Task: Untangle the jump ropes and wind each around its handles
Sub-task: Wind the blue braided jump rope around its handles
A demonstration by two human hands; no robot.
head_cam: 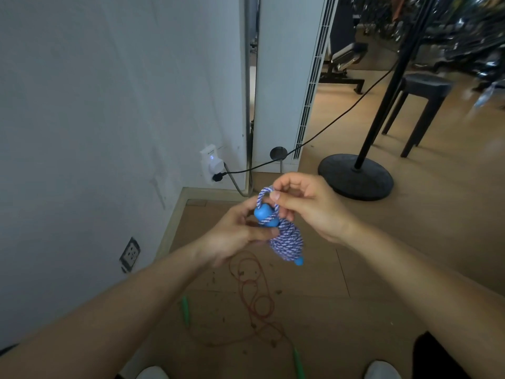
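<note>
Wooden floor [382, 283] lies below my hands, the red rope [254, 292] and its green handles [185, 310] loose on it beneath the fingers. My left hand [232, 237] grips the wound blue-and-white rope [288, 240] by its blue handles [263, 212], while my right hand [311, 207] pinches the last loop between its fingers [275, 196] just above; I'd seat that loop snugly over the handle end. No writing is legible to me.

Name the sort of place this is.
Probably a gym: a weight bench stands in the back, and jump ropes are out, a blue rope held up and a red rope loose on the wood floor.
</note>
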